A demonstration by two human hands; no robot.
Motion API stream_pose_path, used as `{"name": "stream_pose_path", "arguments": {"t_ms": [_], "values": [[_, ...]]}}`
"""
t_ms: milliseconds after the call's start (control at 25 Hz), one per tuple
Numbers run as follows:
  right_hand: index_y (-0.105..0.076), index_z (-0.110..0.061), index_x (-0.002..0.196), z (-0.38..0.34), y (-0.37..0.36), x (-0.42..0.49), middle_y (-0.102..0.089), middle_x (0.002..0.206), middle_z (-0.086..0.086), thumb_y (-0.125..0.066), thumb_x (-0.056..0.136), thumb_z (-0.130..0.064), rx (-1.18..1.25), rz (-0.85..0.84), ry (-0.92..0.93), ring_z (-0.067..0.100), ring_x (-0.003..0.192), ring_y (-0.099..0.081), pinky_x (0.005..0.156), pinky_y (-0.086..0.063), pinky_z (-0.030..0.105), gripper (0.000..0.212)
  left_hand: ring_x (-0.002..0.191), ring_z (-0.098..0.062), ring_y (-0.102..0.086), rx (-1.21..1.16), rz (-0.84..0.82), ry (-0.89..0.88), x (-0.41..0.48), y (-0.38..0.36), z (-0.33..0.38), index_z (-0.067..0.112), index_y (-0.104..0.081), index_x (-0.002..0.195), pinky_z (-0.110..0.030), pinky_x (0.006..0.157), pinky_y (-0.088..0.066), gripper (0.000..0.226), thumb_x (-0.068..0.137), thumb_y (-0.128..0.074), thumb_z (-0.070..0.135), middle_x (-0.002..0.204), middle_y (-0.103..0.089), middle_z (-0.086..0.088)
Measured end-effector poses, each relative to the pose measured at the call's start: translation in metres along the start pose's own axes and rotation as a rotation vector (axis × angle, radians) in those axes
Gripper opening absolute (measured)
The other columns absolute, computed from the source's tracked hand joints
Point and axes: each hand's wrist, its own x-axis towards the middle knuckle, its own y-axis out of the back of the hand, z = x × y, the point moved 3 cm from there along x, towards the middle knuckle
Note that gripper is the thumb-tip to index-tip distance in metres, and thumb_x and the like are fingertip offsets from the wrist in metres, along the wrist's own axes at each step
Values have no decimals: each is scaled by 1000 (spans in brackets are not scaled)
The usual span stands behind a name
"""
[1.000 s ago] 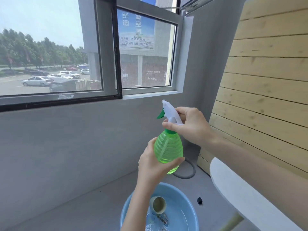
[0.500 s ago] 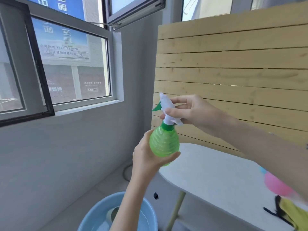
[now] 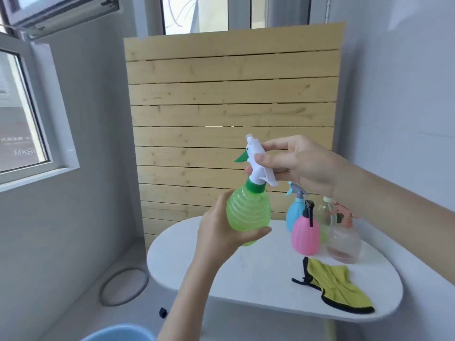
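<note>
Head view: the left hand (image 3: pixel 221 232) curls its fingers and thumb around the belly of a ribbed green spray bottle (image 3: pixel 248 215). It holds the bottle upright in the air, in front of the left part of a white oval table (image 3: pixel 246 274). The right hand (image 3: pixel 298 163) pinches the bottle's white trigger head (image 3: pixel 258 163) between thumb and fingers, with the index finger stretched along the top.

4 other sprayers stand clustered on the table to the right, their tops partly hidden by the right wrist:
- a blue bottle (image 3: pixel 294 215)
- a pink bottle (image 3: pixel 305 235) with a black head
- a pale bottle (image 3: pixel 325 217) behind
- a clear bottle (image 3: pixel 343 239)

A yellow cloth (image 3: pixel 337 286) edged in black lies in front of them. A wooden slat panel (image 3: pixel 231 94) stands behind the table. On the floor to the left lie a grey hose ring (image 3: pixel 123 286) and a blue basin (image 3: pixel 118 334), cut off by the bottom edge.
</note>
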Motion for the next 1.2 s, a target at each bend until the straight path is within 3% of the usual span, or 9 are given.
{"name": "stream_pose_path", "arguments": {"t_ms": [160, 280, 440, 680, 800, 880, 1000, 1080, 1200], "values": [[-66, 1, 110, 20, 68, 3, -72, 98, 20, -65, 87, -12, 37, 183, -99, 20, 78, -71, 68, -57, 23, 26, 97, 5, -56, -31, -160, -42, 34, -69, 20, 41, -45, 119, -28, 79, -52, 86, 46, -82, 67, 99, -59, 35], [-66, 2, 109, 36, 110, 8, -72, 93, 19, -67, 86, -10, 74, 296, -153, 23, 79, -70, 69, -59, 25, 26, 103, -7, -59, 1, -262, -62, 57, -111, 25, 34, -39, 132, -32, 83, -51, 100, 47, -74, 72, 110, -60, 23], [-66, 5, 103, 51, 174, 15, -70, 86, 18, -66, 86, -6, 99, 495, -180, 26, 78, -69, 72, -60, 30, 20, 115, -6, -51, 72, -401, -63, 88, -163, 16, 28, -30, 142, -27, 92, -42, 114, 46, -72, 72, 127, -53, 11], [-63, -3, 82, 56, 256, 38, -69, 81, 16, -70, 82, -6, 49, 780, -98, 22, 69, -71, 68, -61, 34, 7, 127, -18, -40, 217, -453, -84, 130, -225, -15, 25, -32, 144, -24, 91, -35, 73, 83, -68, 42, 143, -38, 1], [-61, -2, 89, 72, 288, 49, -66, 82, 16, -68, 79, -3, -1, 905, -73, 21, 66, -70, 70, -61, 38, 12, 131, -25, -35, 279, -460, -86, 146, -252, -39, 29, -31, 146, -37, 102, -38, 68, 87, -64, 40, 148, -32, -3], [-61, -2, 91, 92, 304, 53, -65, 83, 17, -68, 79, -3, -25, 940, -111, 20, 64, -69, 70, -60, 38, 13, 123, -29, -43, 303, -454, -81, 152, -265, -51, 31, -31, 146, -40, 99, -41, 66, 88, -62, 41, 146, -33, -4], [-62, 1, 90, 135, 325, 56, -64, 84, 17, -68, 80, -2, -25, 967, -213, 18, 60, -67, 71, -60, 37, 12, 117, -22, -46, 260, -421, -69, 158, -281, -60, 28, -35, 145, -30, 90, -39, 62, 90, -59, 39, 135, -42, 2], [-64, 10, 100, 171, 334, 57, -63, 84, 17, -68, 80, 0, -32, 986, -283, 19, 60, -66, 73, -59, 38, 24, 114, -20, -50, 214, -385, -44, 160, -288, -64, 23, -42, 142, -28, 87, -40, 57, 90, -59, 39, 131, -48, 4], [-67, 10, 104, 225, 340, 58, -67, 85, 16, -69, 81, -2, -48, 981, -366, 20, 66, -66, 81, -57, 39, 26, 89, -13, -56, 118, -320, -15, 157, -295, -71, 17, -58, 123, -16, 70, -40, 36, 92, -57, 35, 101, -60, 6]]}}
